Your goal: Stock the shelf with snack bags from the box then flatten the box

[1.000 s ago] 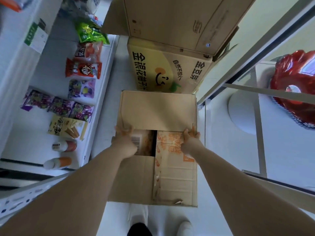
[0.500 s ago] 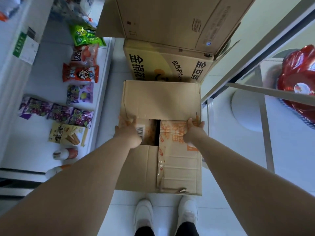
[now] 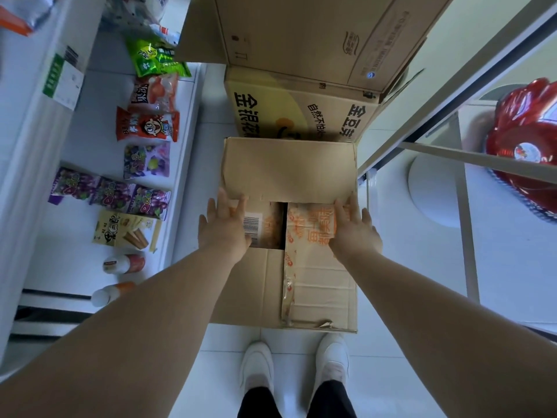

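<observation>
A brown cardboard box (image 3: 289, 170) lies on the white floor below me, its flaps mostly folded over, with a small dark gap in the middle. My left hand (image 3: 224, 220) rests flat with spread fingers on the left flap beside a barcode label. My right hand (image 3: 354, 229) lies flat on the right flap with orange print and tape. Neither hand holds anything. On the white shelf (image 3: 90, 140) at left lie snack bags: a green one (image 3: 155, 57), a red one (image 3: 147, 125), purple ones (image 3: 111, 193) and a yellow pack (image 3: 126, 230).
A yellow printed carton (image 3: 289, 113) with a larger brown carton (image 3: 301, 34) on it stands just beyond the box. Two small bottles (image 3: 123, 263) lie at the shelf's near end. A red foil balloon (image 3: 527, 140) sits behind a rail at right. My white shoes (image 3: 256, 366) stand close to the box.
Both hands have let go of the flap edges they were gripping and now lie flat and spread on the flaps. The view has shifted so the box sits a little farther from me.
</observation>
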